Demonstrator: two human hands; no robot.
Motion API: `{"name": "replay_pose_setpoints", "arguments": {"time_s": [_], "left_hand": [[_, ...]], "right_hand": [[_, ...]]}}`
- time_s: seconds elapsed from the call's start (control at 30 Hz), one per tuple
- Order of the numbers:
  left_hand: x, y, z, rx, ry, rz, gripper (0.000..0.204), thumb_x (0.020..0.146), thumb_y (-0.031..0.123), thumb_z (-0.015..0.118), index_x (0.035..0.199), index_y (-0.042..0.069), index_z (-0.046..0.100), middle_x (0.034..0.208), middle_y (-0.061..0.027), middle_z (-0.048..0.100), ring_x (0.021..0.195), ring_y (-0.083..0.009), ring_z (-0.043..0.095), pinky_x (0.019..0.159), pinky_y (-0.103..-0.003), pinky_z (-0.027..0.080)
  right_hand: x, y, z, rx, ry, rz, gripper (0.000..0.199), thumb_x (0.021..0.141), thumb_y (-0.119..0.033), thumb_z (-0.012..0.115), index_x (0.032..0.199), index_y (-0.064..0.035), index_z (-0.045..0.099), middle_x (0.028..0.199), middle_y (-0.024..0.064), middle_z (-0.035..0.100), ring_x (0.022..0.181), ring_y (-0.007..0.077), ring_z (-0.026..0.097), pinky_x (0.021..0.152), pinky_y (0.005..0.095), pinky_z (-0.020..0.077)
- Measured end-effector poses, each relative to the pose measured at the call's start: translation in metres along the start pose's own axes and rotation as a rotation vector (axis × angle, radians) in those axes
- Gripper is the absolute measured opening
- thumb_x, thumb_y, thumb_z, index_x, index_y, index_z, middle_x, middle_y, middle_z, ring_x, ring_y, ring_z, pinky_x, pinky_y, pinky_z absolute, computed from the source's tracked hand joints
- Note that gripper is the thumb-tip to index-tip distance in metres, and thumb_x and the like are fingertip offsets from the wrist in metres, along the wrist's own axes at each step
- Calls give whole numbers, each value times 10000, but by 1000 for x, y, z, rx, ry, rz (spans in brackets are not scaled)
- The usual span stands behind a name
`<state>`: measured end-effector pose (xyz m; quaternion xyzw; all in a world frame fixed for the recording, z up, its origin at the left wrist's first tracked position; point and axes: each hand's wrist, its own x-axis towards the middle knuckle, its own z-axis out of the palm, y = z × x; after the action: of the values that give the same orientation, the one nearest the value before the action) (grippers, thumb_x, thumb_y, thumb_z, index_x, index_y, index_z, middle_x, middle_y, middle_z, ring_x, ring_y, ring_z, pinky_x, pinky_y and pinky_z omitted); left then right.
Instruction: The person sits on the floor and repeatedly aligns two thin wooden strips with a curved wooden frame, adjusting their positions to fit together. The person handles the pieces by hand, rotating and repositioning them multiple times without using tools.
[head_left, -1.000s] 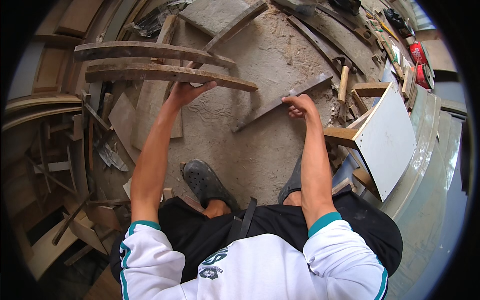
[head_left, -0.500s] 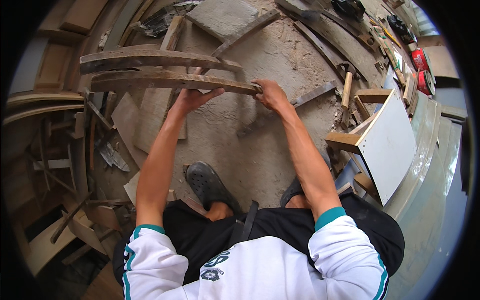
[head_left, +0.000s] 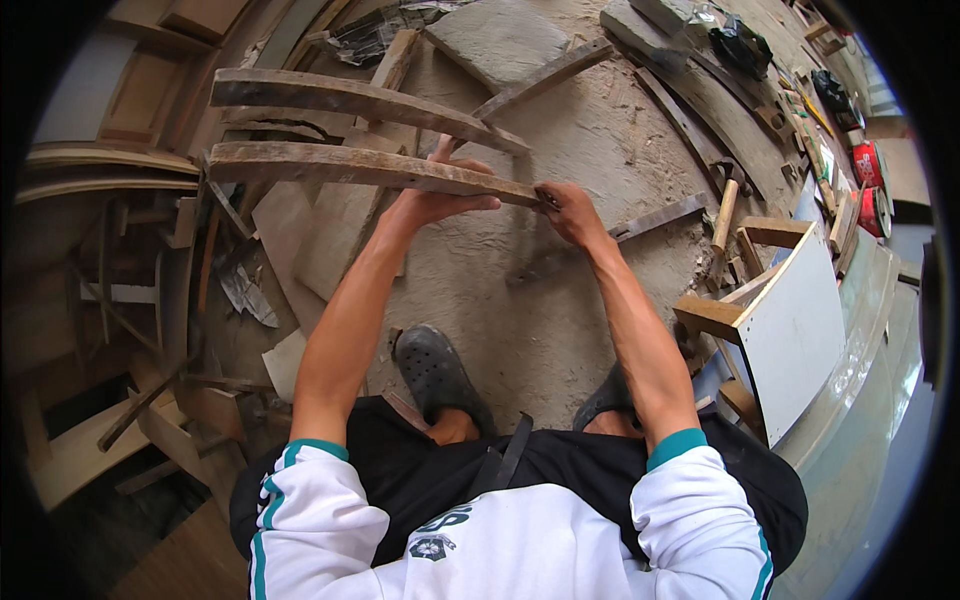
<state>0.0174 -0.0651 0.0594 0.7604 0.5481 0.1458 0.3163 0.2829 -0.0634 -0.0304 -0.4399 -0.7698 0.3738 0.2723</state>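
A long weathered plank point(head_left: 370, 167) runs leftward from the fingers, lifted above the dusty floor point(head_left: 560, 280). The left hand point(head_left: 435, 200) wraps it mid-length, fingers curled around its edge. The right hand point(head_left: 572, 212) clamps its near end. A hammer point(head_left: 724, 205) lies right of the fingers.

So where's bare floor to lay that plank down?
Bare dusty floor lies below the curved plank, between both forearms, and ahead toward the stone slab. Crowded: scrap wood left; hammer and white board right.
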Motion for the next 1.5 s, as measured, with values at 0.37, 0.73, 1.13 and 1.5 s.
{"name": "replay_pose_setpoints", "arguments": {"time_s": [0.37, 0.73, 1.13, 1.5], "left_hand": [[0, -21, 12, 230, 49, 90, 634, 590, 648, 851, 1034, 217, 710, 1325, -188, 481, 1126, -457, 564, 1050, -564, 406], [18, -39, 20, -53, 614, 118, 487, 745, 336, 841, 1032, 49, 572, 984, -175, 610, 871, -389, 602, 765, -489, 480], [48, -50, 22, -181, 462, 63, 478, 874, 286, 755, 1218, 19, 558, 1051, -180, 655, 943, -320, 633, 819, -429, 502], [23, -54, 60, -69, 288, 175, 386, 905, 92, 649, 1257, 35, 500, 1151, -189, 576, 1109, -348, 545, 956, -441, 427]], "right_hand": [[3, -9, 7, 55, 65, -64, 294, 790, -40, 674, 1084, -43, 667, 923, 221, 664, 861, 416, 634, 740, 448, 490], [-2, -1, 0, 48, 41, 45, 348, 803, -97, 747, 1138, -70, 658, 970, 172, 687, 908, 365, 617, 807, 440, 485], [1, -9, -9, 47, 95, 8, 308, 805, -90, 740, 1103, -49, 670, 945, 181, 688, 868, 376, 634, 767, 438, 501], [19, -14, -13, 37, 177, -110, 286, 798, -82, 744, 1078, -44, 696, 923, 202, 693, 824, 395, 657, 720, 436, 517]]}}
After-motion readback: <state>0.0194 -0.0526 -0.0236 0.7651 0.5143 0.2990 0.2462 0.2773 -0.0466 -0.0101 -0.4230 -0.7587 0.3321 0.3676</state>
